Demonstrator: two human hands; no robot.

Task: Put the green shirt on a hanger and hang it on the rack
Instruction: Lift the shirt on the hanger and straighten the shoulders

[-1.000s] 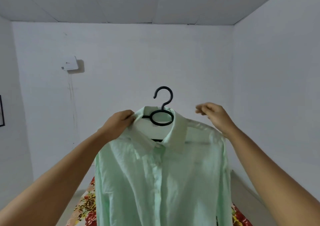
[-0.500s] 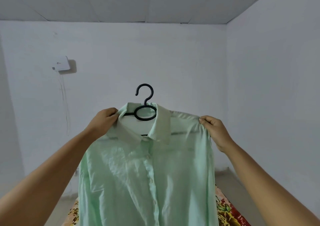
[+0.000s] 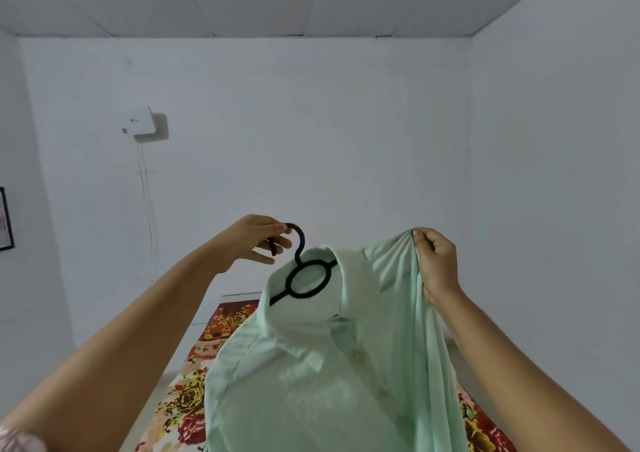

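The pale green shirt (image 3: 311,375) hangs in front of me on a black plastic hanger (image 3: 304,278), whose ring shows inside the collar. The hanger is tilted, its hook leaning up to the left. My left hand (image 3: 258,242) pinches the tip of that hook. My right hand (image 3: 436,261) grips a bunched fold of the shirt's right shoulder and holds it up at about hook height. The hanger's arms are hidden under the cloth. No rack is in view.
A bed with a red and yellow flowered cover (image 3: 187,392) lies below the shirt. White walls close the room ahead and to the right. A small white box (image 3: 138,120) with a cable is fixed on the far wall; a dark frame edge (image 3: 5,219) shows at left.
My left hand left the shirt's collar and took the hanger's hook. The hanger tilted and the shirt sank lower. My right hand now bunches the right shoulder cloth.
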